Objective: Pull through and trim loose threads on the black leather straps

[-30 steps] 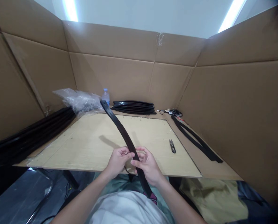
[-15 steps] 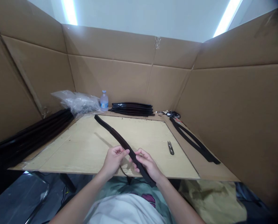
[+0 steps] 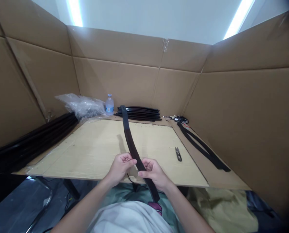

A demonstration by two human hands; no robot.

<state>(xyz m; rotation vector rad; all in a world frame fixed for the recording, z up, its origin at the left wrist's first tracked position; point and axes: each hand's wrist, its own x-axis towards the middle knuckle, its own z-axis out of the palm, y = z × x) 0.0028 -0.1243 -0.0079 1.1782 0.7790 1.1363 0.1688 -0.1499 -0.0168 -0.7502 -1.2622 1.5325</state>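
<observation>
A long, slightly curved black strip slants from near my lap up over the table, its far end raised. Partway along it a seam shows where a thicker section begins. My left hand pinches the strip's left edge between thumb and fingers. On the other side my right hand grips it a little lower, thumb on top and fingers underneath. A thin dark cord hangs below my left hand; where it starts is hidden. Thread snips lie on the board to the right of my hands.
Two joined black strips lie along the right edge. At the back are a stack of black strips, a water bottle, clear plastic bags and a tangled dark heap. More black strips fill the left side. Cardboard walls enclose the table.
The strip has turned clockwise, its far end swinging right and away from me, with its flat face now showing more. My right thumb has shifted lower along it. Both hands still hold it.
</observation>
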